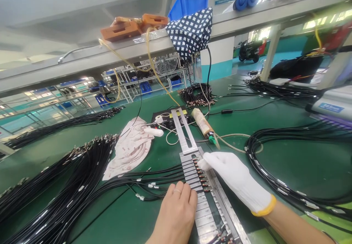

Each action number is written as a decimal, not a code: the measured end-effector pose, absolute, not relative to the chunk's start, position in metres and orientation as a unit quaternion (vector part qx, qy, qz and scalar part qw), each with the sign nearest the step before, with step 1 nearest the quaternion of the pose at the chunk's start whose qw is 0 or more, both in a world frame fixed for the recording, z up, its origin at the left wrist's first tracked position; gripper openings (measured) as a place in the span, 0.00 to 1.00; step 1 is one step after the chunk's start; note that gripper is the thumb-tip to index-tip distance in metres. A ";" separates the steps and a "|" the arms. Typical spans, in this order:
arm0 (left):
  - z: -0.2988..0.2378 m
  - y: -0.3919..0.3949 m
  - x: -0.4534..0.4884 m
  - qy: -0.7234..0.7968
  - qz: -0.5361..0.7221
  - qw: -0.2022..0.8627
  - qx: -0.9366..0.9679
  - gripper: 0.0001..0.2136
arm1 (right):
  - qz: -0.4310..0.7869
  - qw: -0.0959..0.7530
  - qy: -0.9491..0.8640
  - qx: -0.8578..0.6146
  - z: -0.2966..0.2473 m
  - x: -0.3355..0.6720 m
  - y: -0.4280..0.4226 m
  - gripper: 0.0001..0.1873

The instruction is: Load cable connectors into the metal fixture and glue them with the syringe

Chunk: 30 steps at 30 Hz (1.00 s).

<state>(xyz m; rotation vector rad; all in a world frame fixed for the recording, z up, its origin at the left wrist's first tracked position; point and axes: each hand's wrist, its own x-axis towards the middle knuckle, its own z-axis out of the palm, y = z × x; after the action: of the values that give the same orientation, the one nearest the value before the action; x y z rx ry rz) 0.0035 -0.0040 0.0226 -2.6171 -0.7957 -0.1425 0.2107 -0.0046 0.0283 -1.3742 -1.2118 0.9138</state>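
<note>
My left hand [177, 209], bare with a ring, lies at the left edge of a long slotted metal fixture [205, 214]. Its fingers are curled over a black cable [154, 199] at the lowest of the filled slots. Several black cables cross the fixture side by side, their small copper-coloured connectors [202, 175] lined up along its right side. My right hand [233, 176], in a white glove with a yellow cuff, has its fingertips pinched together at the upper connectors; what is between them is hidden. More cable ends [222, 236] sit at the fixture's near end.
Thick bundles of black cables [88, 170] spread over the left of the green table [132, 218]; coiled cables [257, 163] lie right. Behind the fixture are a crumpled pale cloth [132, 145], a black control box [156, 115] and a taped dispensing syringe [203, 123]. A metal shelf [82, 61] spans above.
</note>
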 end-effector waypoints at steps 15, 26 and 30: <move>0.024 0.013 0.006 -0.377 -0.048 -0.076 -0.922 0.12 | 0.309 0.411 -0.594 -0.619 0.036 0.211 -0.010 0.25; 0.023 0.009 0.007 -0.376 -0.070 -0.105 -0.918 0.12 | 0.108 0.201 -0.708 -0.668 0.029 0.203 -0.014 0.18; 0.020 0.010 0.008 -0.374 -0.060 -0.104 -0.920 0.12 | 0.110 0.158 -0.729 -0.657 0.028 0.200 -0.013 0.26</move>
<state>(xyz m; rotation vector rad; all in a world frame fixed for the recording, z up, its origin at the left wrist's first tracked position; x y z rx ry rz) 0.0083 0.0098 0.0200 -3.0973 -1.2594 -0.2006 0.1996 -0.0134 0.0275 -1.8784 -2.0856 0.3145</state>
